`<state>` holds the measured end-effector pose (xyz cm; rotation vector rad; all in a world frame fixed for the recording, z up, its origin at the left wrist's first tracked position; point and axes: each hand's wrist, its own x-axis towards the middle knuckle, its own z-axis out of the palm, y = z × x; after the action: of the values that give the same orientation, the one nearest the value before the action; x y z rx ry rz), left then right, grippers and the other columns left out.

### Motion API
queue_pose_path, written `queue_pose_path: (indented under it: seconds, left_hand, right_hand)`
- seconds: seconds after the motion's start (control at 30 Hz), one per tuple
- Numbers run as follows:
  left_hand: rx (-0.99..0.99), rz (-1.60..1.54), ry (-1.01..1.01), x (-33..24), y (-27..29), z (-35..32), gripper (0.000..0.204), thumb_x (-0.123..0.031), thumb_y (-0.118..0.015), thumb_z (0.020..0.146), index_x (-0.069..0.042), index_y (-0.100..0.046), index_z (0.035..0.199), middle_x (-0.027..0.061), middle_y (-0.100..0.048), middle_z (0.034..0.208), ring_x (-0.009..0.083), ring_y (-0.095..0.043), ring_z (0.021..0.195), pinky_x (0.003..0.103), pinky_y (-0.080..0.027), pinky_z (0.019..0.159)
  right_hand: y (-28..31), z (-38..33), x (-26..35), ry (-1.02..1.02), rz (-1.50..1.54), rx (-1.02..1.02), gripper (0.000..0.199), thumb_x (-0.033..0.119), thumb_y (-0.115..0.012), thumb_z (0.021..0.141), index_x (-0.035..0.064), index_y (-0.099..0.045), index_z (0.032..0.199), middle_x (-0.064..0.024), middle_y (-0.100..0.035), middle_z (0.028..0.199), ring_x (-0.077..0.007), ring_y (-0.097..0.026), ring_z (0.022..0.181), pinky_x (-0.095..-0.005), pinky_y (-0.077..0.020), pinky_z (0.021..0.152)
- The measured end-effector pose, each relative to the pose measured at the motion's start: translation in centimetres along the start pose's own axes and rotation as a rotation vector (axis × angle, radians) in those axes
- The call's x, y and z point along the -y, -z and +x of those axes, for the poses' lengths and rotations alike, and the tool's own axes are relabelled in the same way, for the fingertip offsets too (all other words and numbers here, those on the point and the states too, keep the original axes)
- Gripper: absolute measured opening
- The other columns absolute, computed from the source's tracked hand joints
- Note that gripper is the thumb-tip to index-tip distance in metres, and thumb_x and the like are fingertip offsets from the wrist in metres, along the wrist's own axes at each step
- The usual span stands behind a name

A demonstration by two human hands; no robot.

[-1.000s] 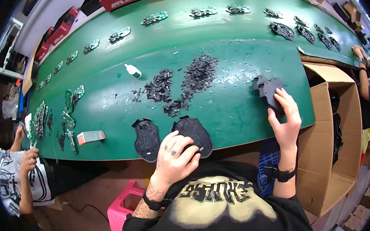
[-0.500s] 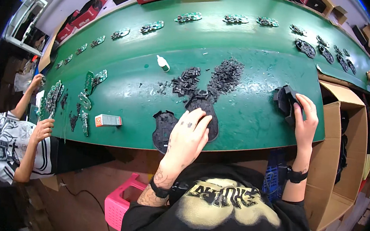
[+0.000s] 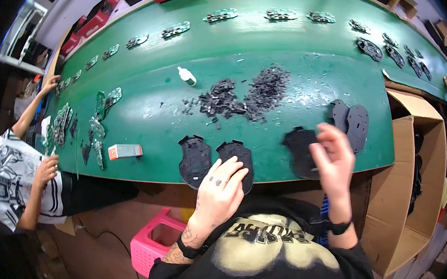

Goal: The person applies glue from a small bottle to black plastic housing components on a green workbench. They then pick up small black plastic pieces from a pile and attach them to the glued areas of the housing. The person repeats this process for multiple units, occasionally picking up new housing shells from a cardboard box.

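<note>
My left hand [image 3: 221,186] lies over a black plastic shell [image 3: 237,152] at the front edge of the green table, its fingers stretched out on the shell. A matching black shell [image 3: 194,158] rests just to the left. My right hand [image 3: 334,161] is a little blurred, thumb and fingers apart with nothing visible between them. Its fingertips overlap the right edge of another black shell [image 3: 300,150], also blurred. Behind that hand, two more shells, one at the left [image 3: 337,112] and one at the right [image 3: 358,129], lie side by side.
Heaps of small black parts [image 3: 268,85] lie mid-table, near a white bottle [image 3: 186,76]. A small box [image 3: 125,151] stands left. Green circuit boards [image 3: 220,15] line the far side. A cardboard box [image 3: 402,197] stands at right. A co-worker [image 3: 23,180] sits at left.
My left hand has drawn its shell nearer the table edge, away from the black parts. My right hand has moved left and nearer; the shells it held now lie spread on the table.
</note>
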<state>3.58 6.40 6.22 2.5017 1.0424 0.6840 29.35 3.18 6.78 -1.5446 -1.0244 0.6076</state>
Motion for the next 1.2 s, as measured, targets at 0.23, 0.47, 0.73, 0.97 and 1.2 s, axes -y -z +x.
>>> queue_pose_path:
  seconds: [0.23, 0.47, 0.73, 0.97, 1.2]
  left_hand:
    - [-0.129, -0.011, -0.050, -1.0, -0.8, 2.0, 0.026, -0.002, -0.065, 0.075, -0.006, -0.067, 0.101, 0.0098, -0.063, 0.104, 0.0288, -0.059, 0.104, 0.049, -0.041, 0.099]
    - [0.193, -0.191, -0.380, -4.1, -4.0, 5.3, 0.047, -0.007, -0.066, 0.072, -0.007, -0.061, 0.119, 0.0094, -0.058, 0.124, 0.0270, -0.053, 0.119, 0.048, -0.038, 0.105]
    - [0.150, -0.092, -0.325, -3.4, -4.3, 4.4, 0.046, -0.009, -0.069, 0.071, -0.008, -0.063, 0.116, 0.0058, -0.053, 0.097, 0.0234, -0.054, 0.101, 0.049, -0.038, 0.105]
    - [-0.007, -0.118, -0.234, -3.1, -3.7, 3.6, 0.033, -0.004, -0.069, 0.070, -0.007, -0.068, 0.103, 0.0041, -0.055, 0.088, 0.0236, -0.058, 0.092, 0.048, -0.043, 0.099]
    - [0.084, -0.125, -0.311, -4.5, -3.5, 5.3, 0.042, -0.006, -0.066, 0.070, -0.004, -0.063, 0.112, 0.0129, -0.060, 0.117, 0.0308, -0.056, 0.115, 0.050, -0.038, 0.104]
  right_hand:
    - [-1.5, 0.3, -0.3, 0.486, -0.383, -0.038, 0.029, 0.008, -0.077, 0.070, 0.0064, -0.067, 0.097, -0.0080, -0.060, 0.100, -0.0286, -0.055, 0.105, -0.0398, -0.0431, 0.093]
    - [7.3, 2.1, -2.6, 0.142, -0.682, -0.059, 0.073, 0.012, -0.074, 0.070, 0.0065, -0.046, 0.137, -0.0199, -0.041, 0.143, -0.0372, -0.041, 0.131, -0.0426, -0.0333, 0.109]
    - [10.0, 1.1, -3.6, 0.404, -0.123, -0.704, 0.037, -0.002, -0.056, 0.092, -0.0059, -0.052, 0.128, -0.0124, -0.061, 0.119, -0.0136, -0.061, 0.093, -0.0256, -0.0502, 0.082]
    - [5.7, 2.8, 1.3, 0.272, -0.337, 0.389, 0.043, 0.006, -0.064, 0.078, 0.0014, -0.061, 0.120, -0.0144, -0.064, 0.105, -0.0288, -0.061, 0.097, -0.0347, -0.0462, 0.089]
    - [4.5, 4.9, 0.0, 0.456, -0.616, 0.128, 0.046, 0.012, -0.072, 0.074, 0.0064, -0.062, 0.118, -0.0145, -0.059, 0.122, -0.0350, -0.051, 0.119, -0.0427, -0.0391, 0.104]
